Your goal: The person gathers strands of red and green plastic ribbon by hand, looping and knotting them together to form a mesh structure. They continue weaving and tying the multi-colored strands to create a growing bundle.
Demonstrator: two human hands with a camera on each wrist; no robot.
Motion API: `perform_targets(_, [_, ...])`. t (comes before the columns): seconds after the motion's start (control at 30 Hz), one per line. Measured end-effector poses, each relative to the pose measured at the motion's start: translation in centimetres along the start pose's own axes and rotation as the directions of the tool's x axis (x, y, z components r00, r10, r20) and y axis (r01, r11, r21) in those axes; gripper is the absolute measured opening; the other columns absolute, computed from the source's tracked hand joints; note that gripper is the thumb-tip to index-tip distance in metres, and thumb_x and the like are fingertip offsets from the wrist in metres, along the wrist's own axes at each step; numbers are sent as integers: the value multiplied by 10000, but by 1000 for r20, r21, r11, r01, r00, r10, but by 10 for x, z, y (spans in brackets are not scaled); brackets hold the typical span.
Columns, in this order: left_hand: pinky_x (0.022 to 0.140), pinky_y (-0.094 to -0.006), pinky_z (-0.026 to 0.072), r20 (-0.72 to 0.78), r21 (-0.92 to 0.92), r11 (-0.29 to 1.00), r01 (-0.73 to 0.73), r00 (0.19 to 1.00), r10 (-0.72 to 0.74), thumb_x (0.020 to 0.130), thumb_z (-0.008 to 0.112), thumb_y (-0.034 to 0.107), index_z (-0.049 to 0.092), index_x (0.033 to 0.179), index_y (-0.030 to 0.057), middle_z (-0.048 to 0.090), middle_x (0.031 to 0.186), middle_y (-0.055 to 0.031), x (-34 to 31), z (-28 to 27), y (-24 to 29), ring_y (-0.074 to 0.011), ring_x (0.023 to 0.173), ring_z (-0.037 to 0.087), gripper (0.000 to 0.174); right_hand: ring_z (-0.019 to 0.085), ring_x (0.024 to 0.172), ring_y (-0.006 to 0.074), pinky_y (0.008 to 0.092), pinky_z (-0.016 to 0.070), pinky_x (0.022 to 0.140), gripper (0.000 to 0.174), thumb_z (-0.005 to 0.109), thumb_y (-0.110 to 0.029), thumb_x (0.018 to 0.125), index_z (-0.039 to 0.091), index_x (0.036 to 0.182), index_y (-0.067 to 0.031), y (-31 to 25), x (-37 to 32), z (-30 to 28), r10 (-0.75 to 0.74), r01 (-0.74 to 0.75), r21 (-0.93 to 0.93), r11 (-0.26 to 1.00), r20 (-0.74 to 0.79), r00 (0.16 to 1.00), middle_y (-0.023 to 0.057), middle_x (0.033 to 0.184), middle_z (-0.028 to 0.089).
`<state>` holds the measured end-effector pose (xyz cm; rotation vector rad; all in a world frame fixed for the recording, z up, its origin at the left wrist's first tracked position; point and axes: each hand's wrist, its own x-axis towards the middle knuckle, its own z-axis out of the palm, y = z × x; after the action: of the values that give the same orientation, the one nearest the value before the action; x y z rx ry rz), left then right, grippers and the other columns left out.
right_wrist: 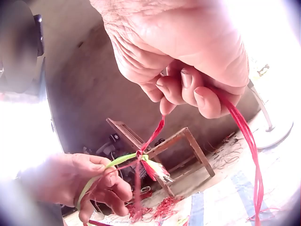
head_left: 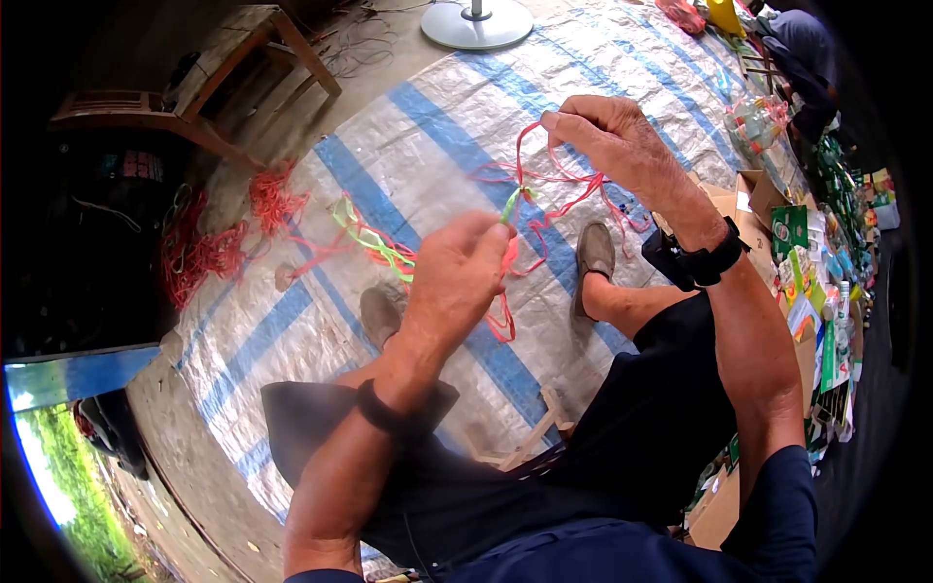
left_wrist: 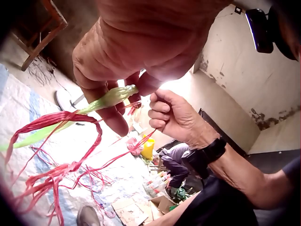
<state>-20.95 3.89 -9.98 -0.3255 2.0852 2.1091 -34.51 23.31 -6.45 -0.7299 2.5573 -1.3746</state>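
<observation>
My left hand (head_left: pixel 455 264) pinches a green plastic strip (head_left: pixel 510 204) between thumb and fingers. Up and to the right, my right hand (head_left: pixel 622 146) grips red plastic twine (head_left: pixel 521 155) in curled fingers. A short red length runs taut from the right fingertips down to a knot (right_wrist: pixel 139 154), where red and green strands meet. More red strands (right_wrist: pixel 249 150) trail out of the far side of the right fist. In the left wrist view, the green strip (left_wrist: pixel 106 100) is bunched at its end by the left thumb, with loose red loops (left_wrist: pixel 47 176) hanging beside it.
Tangled red twine (head_left: pixel 277 202) lies at the left of a blue-striped sheet (head_left: pixel 389 136), near green strands (head_left: pixel 374 238). Cardboard boxes (head_left: pixel 763 199) and packaging stand at the right. A wooden chair (head_left: pixel 209 87) and a round metal base (head_left: pixel 476 24) are behind. Another person (head_left: pixel 802 58) is far right.
</observation>
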Motion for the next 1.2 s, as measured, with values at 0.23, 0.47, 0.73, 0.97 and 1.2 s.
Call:
perform_targets(0.23, [616, -240, 526, -26, 217, 969, -118, 992, 126, 985, 561, 187, 690, 1019, 3, 627, 804, 4, 8, -10, -12, -56, 731, 566, 227, 450, 644, 65, 267, 370, 562, 283, 612, -254, 964, 689, 867, 1, -3, -1, 9, -150, 150, 12, 989, 25, 988, -16, 673, 516])
perform_targets(0.47, [740, -231, 490, 28, 222, 968, -122, 993, 119, 971, 556, 143, 679, 1041, -29, 665, 834, -24, 8, -9, -14, -80, 764, 595, 223, 497, 612, 94, 292, 418, 567, 240, 627, -221, 919, 694, 879, 6, -1, -1, 13, -191, 191, -26, 981, -21, 981, 32, 629, 552])
perform_targets(0.73, [782, -256, 507, 19, 158, 982, -104, 995, 102, 965, 592, 143, 691, 1077, -18, 704, 908, -44, 8, -15, -5, -109, 831, 637, 220, 642, 732, 211, 344, 500, 652, 186, 646, -175, 902, 662, 1009, -24, 19, 0, 21, -445, 366, -369, 854, -153, 883, 100, 791, 630])
perform_targets(0.97, [732, -244, 474, -5, 41, 997, -62, 998, 62, 973, 581, 166, 706, 1027, -1, 657, 821, -5, 7, -18, 3, -86, 763, 585, 215, 667, 754, 217, 336, 518, 670, 196, 679, -177, 876, 660, 1002, -28, -11, -7, 9, -185, 187, -251, 950, 34, 982, 123, 820, 658])
perform_targets(1.2, [666, -237, 434, -27, -64, 997, -51, 998, 49, 983, 575, 170, 710, 1021, 19, 578, 750, 37, 7, -17, 7, -62, 682, 506, 206, 648, 690, 242, 364, 504, 637, 293, 708, -261, 857, 666, 1019, -19, -13, -17, 34, -33, 110, -175, 978, 389, 920, 158, 771, 657])
